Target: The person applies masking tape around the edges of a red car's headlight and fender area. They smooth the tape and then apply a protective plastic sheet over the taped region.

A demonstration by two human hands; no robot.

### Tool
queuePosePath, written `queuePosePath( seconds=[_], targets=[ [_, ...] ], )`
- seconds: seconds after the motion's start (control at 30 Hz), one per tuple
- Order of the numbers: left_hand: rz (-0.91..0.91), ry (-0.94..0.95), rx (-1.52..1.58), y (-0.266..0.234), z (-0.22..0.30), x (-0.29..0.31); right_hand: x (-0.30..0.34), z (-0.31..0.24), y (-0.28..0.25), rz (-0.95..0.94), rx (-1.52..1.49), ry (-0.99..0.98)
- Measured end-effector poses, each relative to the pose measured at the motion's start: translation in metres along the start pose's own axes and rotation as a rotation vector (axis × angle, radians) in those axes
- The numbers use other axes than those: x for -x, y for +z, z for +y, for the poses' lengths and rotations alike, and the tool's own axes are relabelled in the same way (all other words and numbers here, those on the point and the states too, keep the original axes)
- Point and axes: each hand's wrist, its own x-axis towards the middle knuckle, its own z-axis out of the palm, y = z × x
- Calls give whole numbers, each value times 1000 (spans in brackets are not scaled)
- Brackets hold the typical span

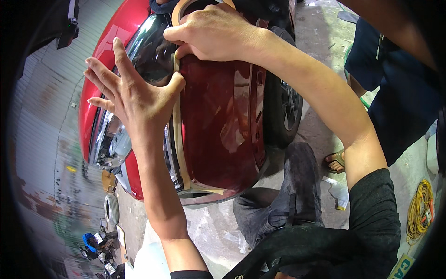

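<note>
- Masking tape strip point(179, 139) runs down the red car panel point(218, 121), along the seam beside the headlight point(148, 51); lower end turns right near the panel's bottom edge.
- Tape roll point(179, 11) sits at the top of the strip, under the right hand point(211, 35).
- Right hand: fingers curled over the roll, thumb side against the tape where it leaves the roll.
- Left hand point(132, 90): fingers spread flat over the headlight, thumb pressed onto the strip just below the roll.
- Headlight is dark and glossy, red bodywork point(121, 23) curves around its left side.
- Front wheel point(283, 107) is right of the panel, on the concrete floor point(213, 232).
- Person's knee in dark grey trousers point(297, 186) is below the panel.
- Another person stands at right: dark blue clothes point(395, 93), foot in a sandal point(335, 161).
- Coiled yellow cable point(420, 209) lies on the floor at far right.
</note>
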Motion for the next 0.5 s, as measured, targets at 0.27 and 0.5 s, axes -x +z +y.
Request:
queuePosePath(
  seconds=[0.27, 0.5],
  targets=[
    [22, 73, -55, 6, 6, -26, 3, 16, 4, -47, -93, 39],
    [11, 87, -81, 8, 5, -25, 32, 34, -14, -80, 1, -97]
  ],
)
